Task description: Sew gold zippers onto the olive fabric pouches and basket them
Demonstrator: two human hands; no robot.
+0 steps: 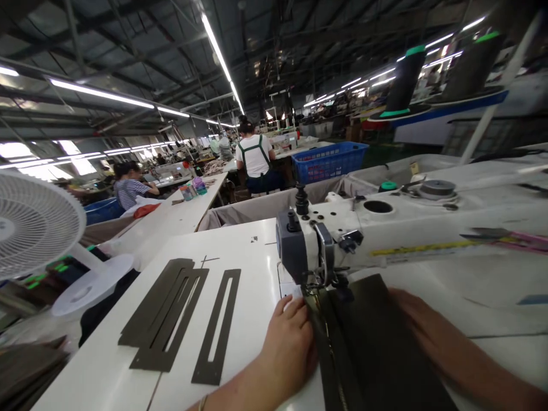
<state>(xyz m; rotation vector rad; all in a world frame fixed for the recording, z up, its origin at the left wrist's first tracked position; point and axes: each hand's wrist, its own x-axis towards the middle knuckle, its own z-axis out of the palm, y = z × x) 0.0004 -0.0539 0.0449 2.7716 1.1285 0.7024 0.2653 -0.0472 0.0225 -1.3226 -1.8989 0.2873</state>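
A dark olive fabric panel (385, 348) lies under the needle area of a white sewing machine (308, 251). Along its left part runs a zipper (329, 337) with gold-coloured teeth. My left hand (293, 337) is closed at the panel's left edge, its curled fingertips close to the presser foot. At the right edge of the panel is my right hand (413, 314), blurred and with its fingers mostly hidden. To the left on the table lie a dark frame-shaped piece with a long slot (216, 328) and a stack of similar pieces (158, 311).
A white fan (38, 222) stands at the left. On the machine arm rest scissors with pink handles (509, 237) and a yellow tape measure (422, 248). Thread cones (406, 80) stand upper right. Behind are a blue crate (327, 162) and seated people (257, 157).
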